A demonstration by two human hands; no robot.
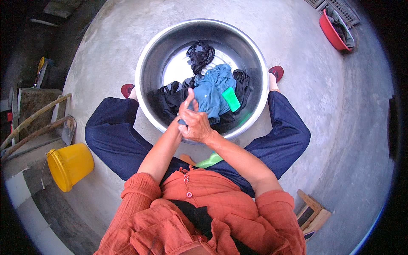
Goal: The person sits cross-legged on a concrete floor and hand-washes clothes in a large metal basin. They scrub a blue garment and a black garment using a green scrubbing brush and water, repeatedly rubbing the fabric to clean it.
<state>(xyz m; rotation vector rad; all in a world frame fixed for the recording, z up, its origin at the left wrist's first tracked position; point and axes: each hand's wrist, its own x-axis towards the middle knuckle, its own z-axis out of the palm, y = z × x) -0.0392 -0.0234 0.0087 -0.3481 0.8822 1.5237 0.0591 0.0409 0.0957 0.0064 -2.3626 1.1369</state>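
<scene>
A large metal basin point(148, 55) stands on the concrete floor between my knees, holding water and wet clothes. A blue garment point(214, 87) lies on top of dark clothes point(170, 95), and a black piece point(199, 55) floats farther back. A green bar of soap point(231, 99) rests on the blue garment. My right hand point(196, 124) is closed over a fold of the blue garment at the basin's near rim. My left hand point(185, 103) is mostly hidden under it, fingers up against the same cloth.
A yellow bucket point(70, 165) lies on its side at my left. A red tub point(333, 32) with cloth sits far right. A small wooden stool point(312, 212) is behind me on the right. A green object point(209, 160) pokes out under my arm.
</scene>
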